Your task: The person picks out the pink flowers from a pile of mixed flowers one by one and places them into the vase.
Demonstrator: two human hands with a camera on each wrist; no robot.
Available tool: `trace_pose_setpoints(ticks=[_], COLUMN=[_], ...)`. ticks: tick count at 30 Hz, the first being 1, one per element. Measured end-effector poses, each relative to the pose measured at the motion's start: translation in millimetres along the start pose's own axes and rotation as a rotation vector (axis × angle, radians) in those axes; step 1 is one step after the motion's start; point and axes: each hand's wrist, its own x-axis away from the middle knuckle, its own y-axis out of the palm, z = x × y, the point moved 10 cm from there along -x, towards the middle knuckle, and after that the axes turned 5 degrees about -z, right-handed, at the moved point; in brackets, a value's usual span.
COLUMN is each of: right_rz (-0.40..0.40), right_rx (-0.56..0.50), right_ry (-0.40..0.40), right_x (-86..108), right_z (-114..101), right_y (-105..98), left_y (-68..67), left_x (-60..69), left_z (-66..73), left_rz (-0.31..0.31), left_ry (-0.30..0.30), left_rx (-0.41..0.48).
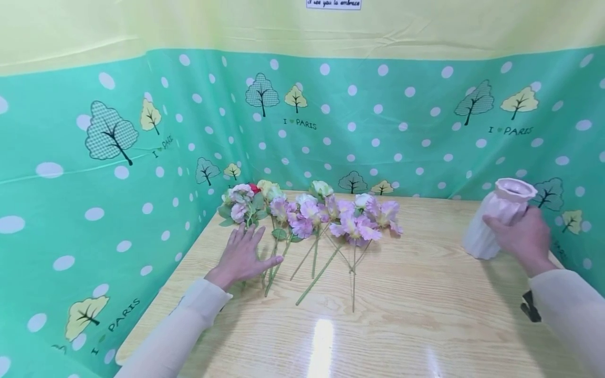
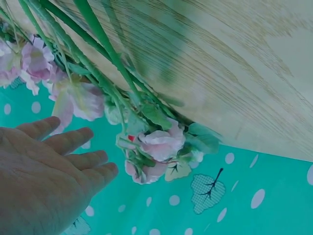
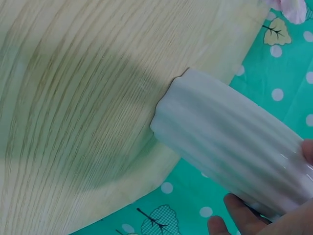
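A white ribbed vase (image 1: pixel 491 223) stands at the table's right side, its neck gripped by the right hand (image 1: pixel 524 236). In the right wrist view the vase (image 3: pixel 225 137) shows its ribbed body and base edge, with fingers (image 3: pixel 239 215) curled round it. The left hand (image 1: pixel 243 256), fingers spread and palm down, is over the stems at the left end of a row of artificial flowers (image 1: pixel 309 210). In the left wrist view the left hand (image 2: pixel 49 176) holds nothing; pink blooms (image 2: pixel 161 144) and green stems are beside its fingertips. Whether it touches them, I cannot tell.
The flowers lie on a light wooden table (image 1: pixel 416 294), blooms toward the back and stems toward the front. A green dotted cloth (image 1: pixel 397 121) with printed trees hangs behind and at both sides. Part of a black object (image 1: pixel 531 307) shows beside the right sleeve.
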Motion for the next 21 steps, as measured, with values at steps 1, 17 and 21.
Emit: trace_pose_setpoints(ticks=[1, 17, 21], right_rz=[-0.002, -0.001, -0.016], right_rx=[-0.002, -0.032, -0.044], right_ry=[-0.003, -0.067, -0.068], right_x=[0.0, 7.9, 10.5], right_z=[-1, -21, -27], right_y=[1, 20, 26], left_y=[0.1, 0.6, -0.6], left_x=[0.1, -1.0, -0.6], left_z=[-0.1, 3.0, 3.2], left_rz=[-0.002, -0.001, -0.005], left_ry=[-0.001, 0.008, 0.004], left_rx=[0.001, 0.015, 0.012])
